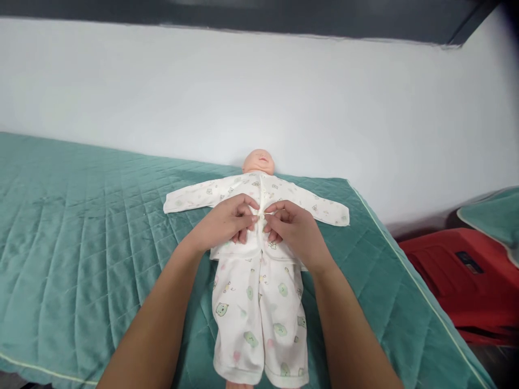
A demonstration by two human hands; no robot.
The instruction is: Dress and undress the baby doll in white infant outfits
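A baby doll [258, 160] lies on its back, dressed in a white printed shirt [279, 186] and matching printed trousers [259, 319]. Its sleeves stretch out to both sides. Over the shirt's middle, my left hand [233, 219] pinches the front edge between thumb and forefinger. Opposite it, my right hand [288, 221] pinches the other front edge in the same way. The fingertips of both hands are close together at the front opening. Whatever small fastener may be between them is too small to make out.
A green quilted cover [101, 232] spreads under the doll, with a pale-piped edge at the right. Behind it rises a white wall [259, 86] with a dark band on top. A red plastic object [454, 270] stands at the right, beside more green cloth [494, 219].
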